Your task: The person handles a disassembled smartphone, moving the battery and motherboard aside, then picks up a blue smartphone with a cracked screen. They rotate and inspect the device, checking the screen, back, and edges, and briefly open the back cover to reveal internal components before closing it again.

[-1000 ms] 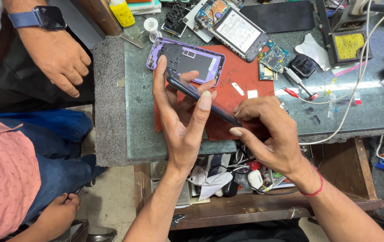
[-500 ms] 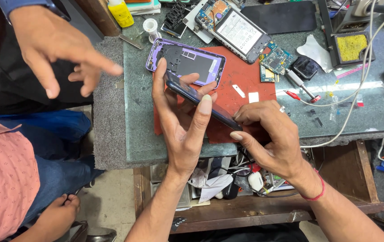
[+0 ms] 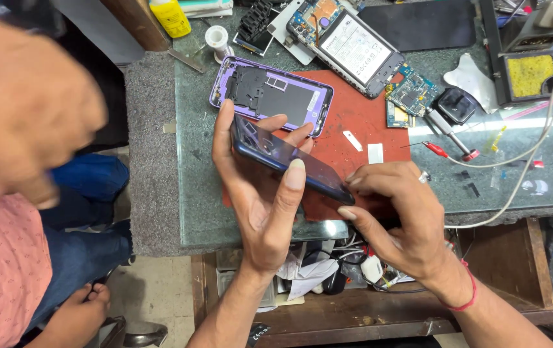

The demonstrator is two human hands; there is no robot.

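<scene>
- Green stone counter point(image 3: 457, 193) of a phone repair bench is seen from above, with a red work mat point(image 3: 354, 122) laid over its middle and an open wooden drawer of clutter below the front edge.
- Since half a second ago, a bystander's hand point(image 3: 25, 109) at the left has swung closer to the camera and is now blurred; it is kept well apart from the work.
- Over that same interval the dark blue phone point(image 3: 289, 158) has been held almost where it was, tilted over the mat's near edge, so the job in hand is judged to be going on undisturbed.
- The phone is clamped in the grip of the left hand point(image 3: 257, 200): the thumb is pressed on its near long edge, the fingers are curled over the far edge.
- The phone's lower right end is met by the right hand point(image 3: 399, 219), whose fingertips are pinched together at that corner; whether a thin tool is held there cannot be told.
- Just beyond the held phone, a purple phone frame point(image 3: 270, 96) lies flat, partly on the mat.
- Farther back an opened phone with its battery exposed point(image 3: 347, 45) is laid out, with a green circuit board point(image 3: 408, 93) beside it.
- A screwdriver with a red tip point(image 3: 447, 132) rests to the right of the mat.
</scene>
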